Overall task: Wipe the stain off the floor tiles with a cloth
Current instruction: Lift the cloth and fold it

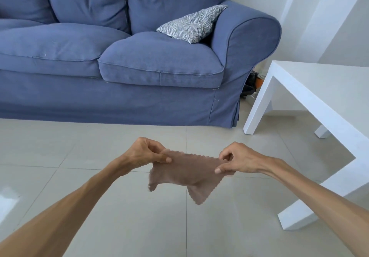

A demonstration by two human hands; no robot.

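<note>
Head view shows the cloth (187, 174) held in the air at lower centre of the frame, above the tiles (119, 217). The left hand (146, 153) pinches its upper left corner and the right hand (237, 162) its upper right. It looks light, thin and limp, sagging between the grips, so bunching it into a pad should suit wiping. No stain is plainly visible.
</note>
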